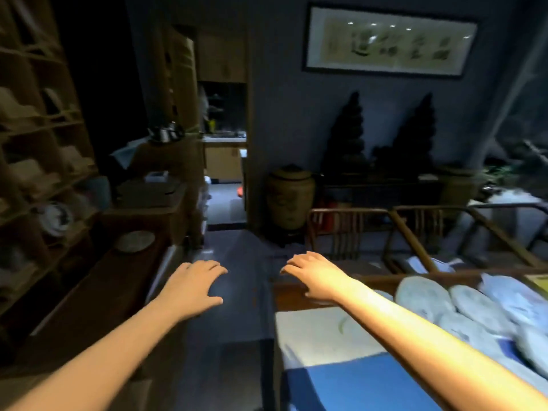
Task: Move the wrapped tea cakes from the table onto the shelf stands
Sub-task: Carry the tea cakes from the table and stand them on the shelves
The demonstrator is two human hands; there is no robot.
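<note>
Open floor aisle [234,292] runs between shelf [38,161] with its low counter [98,292] on left and surface [299,295] on right. Wrapped tea cakes [424,295] crowd surface's right part. Chairs [350,229] and big jar [290,197] block far side.

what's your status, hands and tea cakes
Left hand and right hand open, holding nothing. Tea cakes piled on table at right. Shelf at left. Nothing blocking.

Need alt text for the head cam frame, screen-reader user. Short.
Both hands reach forward empty, fingers spread: the left hand over the dark floor, the right hand above the table edge. Wrapped tea cakes lie piled on the table at right; wooden shelves stand at left in a dim room.
</note>
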